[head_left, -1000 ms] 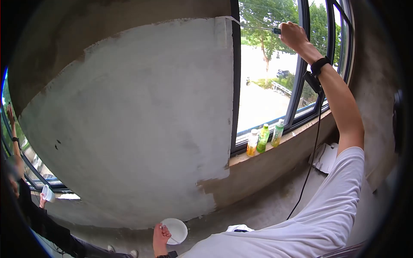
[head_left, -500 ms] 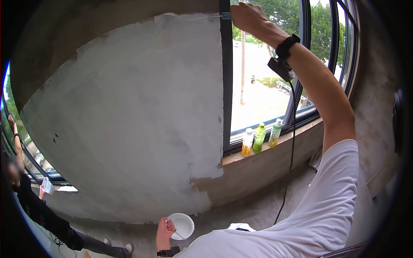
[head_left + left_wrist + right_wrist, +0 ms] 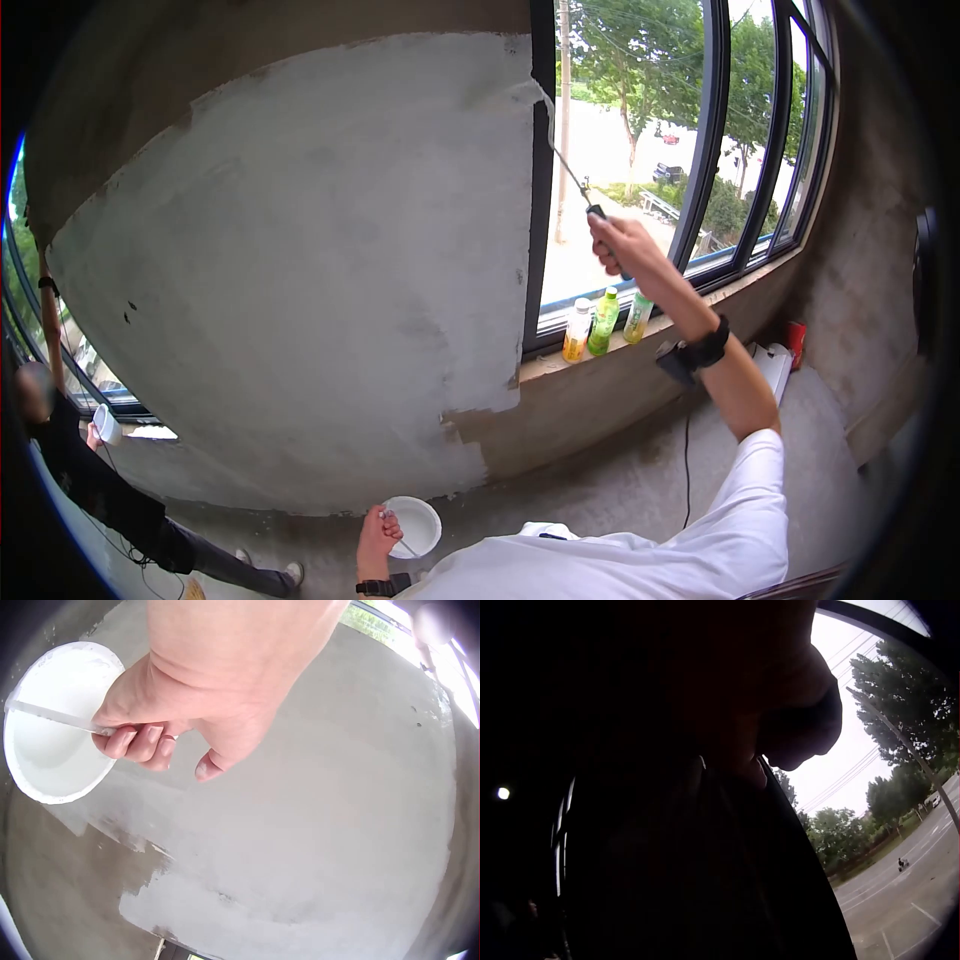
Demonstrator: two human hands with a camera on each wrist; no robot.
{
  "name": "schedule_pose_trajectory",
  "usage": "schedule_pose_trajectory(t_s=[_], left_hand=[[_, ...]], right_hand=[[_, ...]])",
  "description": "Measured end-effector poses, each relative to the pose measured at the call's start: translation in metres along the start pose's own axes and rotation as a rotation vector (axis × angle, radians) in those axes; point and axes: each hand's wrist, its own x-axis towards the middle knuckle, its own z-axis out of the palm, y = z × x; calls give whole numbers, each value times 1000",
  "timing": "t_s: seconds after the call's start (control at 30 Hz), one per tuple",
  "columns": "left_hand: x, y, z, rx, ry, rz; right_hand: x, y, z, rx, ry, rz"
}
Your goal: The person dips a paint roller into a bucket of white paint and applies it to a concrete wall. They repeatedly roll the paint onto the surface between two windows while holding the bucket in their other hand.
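In the head view my right hand grips the dark handle of a long thin-shafted tool in front of the window. The tool's far end meets the upper right edge of the pale coated wall, beside the dark frame. The right wrist view is very dark and shows my right hand in shadow. Low in the head view, my left hand holds a white bucket by its thin handle. The left wrist view shows the fingers of my left hand curled round that white handle, the bucket hanging beside them.
Three bottles stand on the window sill. At the far left another person in dark clothes holds a white container, one arm raised. A cable hangs below my right wrist. A red item lies near the right corner.
My right hand first swept left along the top of the wall, then came down and right with the tool, now slanting up to the wall's edge. My left hand still holds the bucket.
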Motion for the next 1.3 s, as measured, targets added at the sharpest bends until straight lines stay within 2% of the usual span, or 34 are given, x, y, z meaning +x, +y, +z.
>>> schedule_pose_trajectory(t_s=[0.13, 0.3, 0.37, 0.47, 0.53, 0.63, 0.73, 0.9, 0.97, 1.07, 1.2, 1.3], left_hand=[[-12, 17, -11, 1, 11, 2], [-24, 33, -36, -26, 2, -15], [-30, 36, -38, -7, 45, 19], [-30, 41, -56, -25, 54, 16], [-34, 47, -65, -29, 59, 10], [-39, 56, -76, -19, 77, 12], [-38, 62, -90, -15, 84, 36], [-40, 65, -109, -17, 77, 52], [-39, 68, -114, -23, 81, 56], [-41, 72, -119, -15, 73, 57], [-46, 75, -117, -44, 127, 74], [-44, 74, -122, -56, 137, 83]], right_hand=[[-34, 10, 71, 298, -132, -55], [-8, -29, 108, 370, -117, -52], [7, -50, 116, 350, -47, -139], [19, -73, 123, 373, -41, -168], [18, -61, 130, 389, -30, -185], [-5, -23, 148, 333, 57, -7], [-13, -22, 157, 367, 35, 8], [18, -97, 143, 303, 32, -96], [20, -107, 147, 299, 31, -106], [17, -97, 154, 328, 20, -89], [-11, -39, 187, 358, 46, 28], [-27, -18, 206, 386, -1, 127]])
